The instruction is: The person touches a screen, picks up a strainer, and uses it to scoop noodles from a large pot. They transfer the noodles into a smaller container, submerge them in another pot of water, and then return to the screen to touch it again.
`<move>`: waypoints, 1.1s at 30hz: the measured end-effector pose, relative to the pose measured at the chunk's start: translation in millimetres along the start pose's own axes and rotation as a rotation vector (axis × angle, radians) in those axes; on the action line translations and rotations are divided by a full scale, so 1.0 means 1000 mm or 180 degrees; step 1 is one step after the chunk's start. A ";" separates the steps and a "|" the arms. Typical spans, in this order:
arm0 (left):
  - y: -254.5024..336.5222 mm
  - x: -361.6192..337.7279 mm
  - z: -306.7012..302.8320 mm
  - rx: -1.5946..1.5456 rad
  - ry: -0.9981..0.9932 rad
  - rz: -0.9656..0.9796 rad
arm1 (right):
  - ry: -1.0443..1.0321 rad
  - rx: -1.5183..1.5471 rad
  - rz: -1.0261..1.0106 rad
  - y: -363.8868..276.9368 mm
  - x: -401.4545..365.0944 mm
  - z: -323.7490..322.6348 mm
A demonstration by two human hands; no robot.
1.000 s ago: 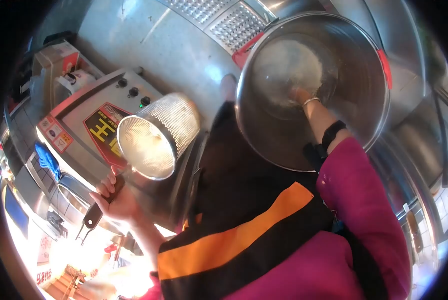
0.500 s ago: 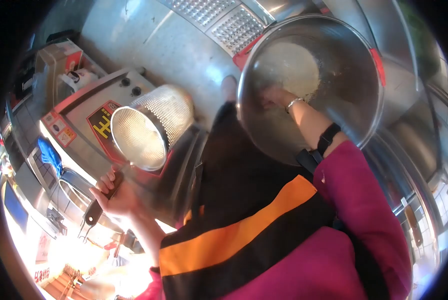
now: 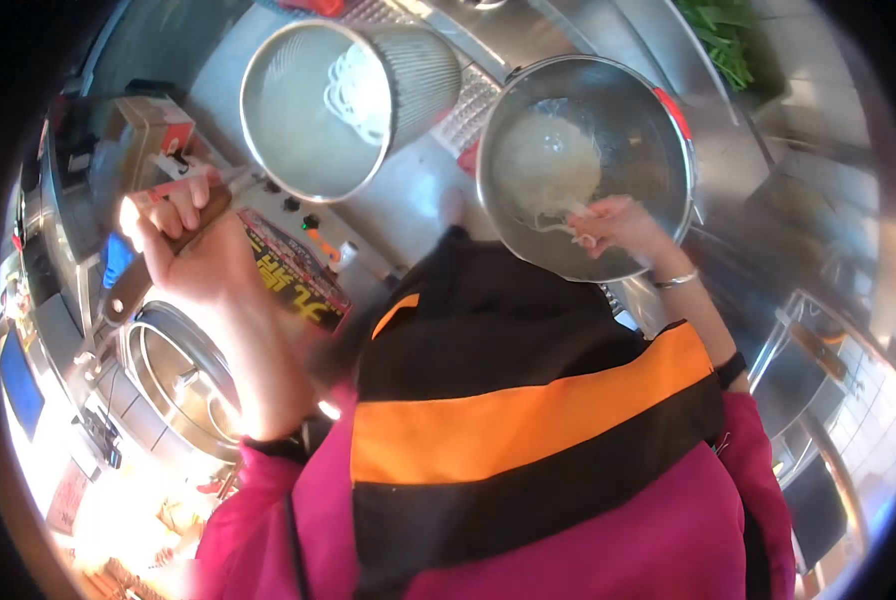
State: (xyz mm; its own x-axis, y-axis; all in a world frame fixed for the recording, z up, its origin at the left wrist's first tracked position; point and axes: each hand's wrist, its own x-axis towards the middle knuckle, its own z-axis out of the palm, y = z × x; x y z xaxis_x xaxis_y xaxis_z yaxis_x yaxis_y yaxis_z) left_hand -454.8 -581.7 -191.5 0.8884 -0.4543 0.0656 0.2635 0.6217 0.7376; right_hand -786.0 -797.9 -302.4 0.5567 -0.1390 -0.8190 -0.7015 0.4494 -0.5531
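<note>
My left hand [image 3: 193, 225] is closed around the brown handle [image 3: 128, 290] of a noodle strainer [image 3: 423, 80]. Its deep perforated basket is raised, with the round mouth facing me, and white noodles [image 3: 356, 95] lie inside. Over the near rim of a large steel pot [image 3: 663, 165], my right hand [image 3: 623, 228] pinches a few white noodle strands [image 3: 576, 232], which dangle from the fingers. A pale mass of noodles [image 3: 548, 155] sits at the bottom of the pot, apparently in liquid.
Below my left arm is a steel appliance with knobs and a yellow-lettered label [image 3: 293, 270]. A cardboard box [image 3: 153, 130] stands at the left, with a round steel vessel [image 3: 173, 365] nearer me. Green leafy vegetables [image 3: 718, 40] are at the upper right.
The strainer has risen up and away from the appliance, and noodles now show inside it. My right hand has come up from deep in the pot to its near rim with noodle strands.
</note>
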 end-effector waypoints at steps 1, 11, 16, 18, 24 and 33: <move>0.000 0.006 0.007 -0.0093 -0.0340 -0.0026 | 0.0157 -0.0018 -0.0190 -0.011 -0.018 -0.004; -0.085 -0.013 0.094 0.0109 -0.0798 -0.0661 | 0.2064 -0.0611 -0.1716 -0.115 -0.211 0.008; -0.153 -0.038 0.104 0.0963 -0.0794 -0.0977 | 0.2292 -0.1424 -0.2720 -0.150 -0.296 -0.007; -0.170 -0.054 0.110 0.1399 -0.0986 -0.1316 | 0.1510 -0.1035 -0.3073 -0.176 -0.317 -0.009; -0.237 -0.077 0.109 0.1781 -0.1219 -0.1422 | 0.0838 -0.1337 -0.4053 -0.201 -0.332 0.015; -0.206 -0.090 0.126 0.1620 -0.0995 -0.1284 | 0.1394 -0.1516 -0.2226 -0.104 -0.180 0.039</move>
State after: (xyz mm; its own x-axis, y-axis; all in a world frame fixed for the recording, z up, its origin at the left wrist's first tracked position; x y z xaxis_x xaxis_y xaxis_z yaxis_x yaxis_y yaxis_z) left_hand -636.3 -749.8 -264.5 0.5895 -0.7947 -0.1448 0.2728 0.0271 0.9617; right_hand -795.7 -785.2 -91.4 0.7705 -0.6018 -0.2101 -0.4342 -0.2541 -0.8642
